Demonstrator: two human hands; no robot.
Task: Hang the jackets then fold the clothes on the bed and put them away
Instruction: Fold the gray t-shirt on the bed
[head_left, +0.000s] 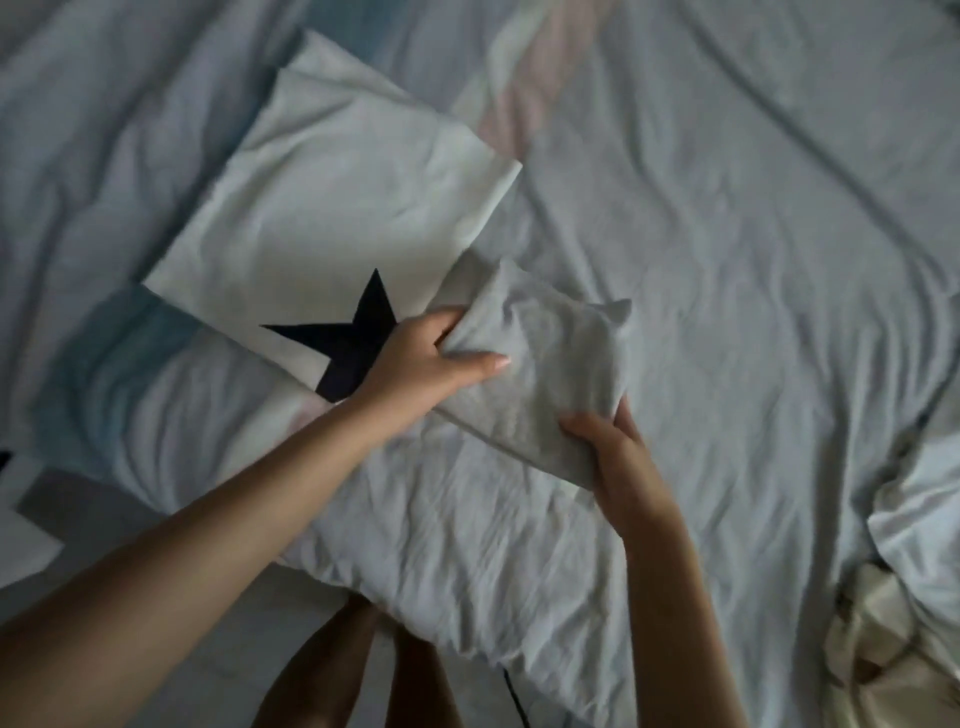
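A small folded grey garment (540, 358) is held just above the pale blue bedsheet (727, 234) near the middle of the view. My left hand (431, 353) grips its left edge, thumb on top and fingers curled under the cloth. My right hand (608, 441) holds the near right corner from below, fingers wrapped around the fold. A white pillowcase or cloth with a black star (343, 228) lies flat on the bed to the left, partly under my left hand.
A rumpled white cloth (919, 519) and a cream, shiny fabric (883, 639) are bunched at the right edge of the bed. My legs (358, 670) and the light floor show below the bed's near edge. A striped duvet part (119, 364) lies left.
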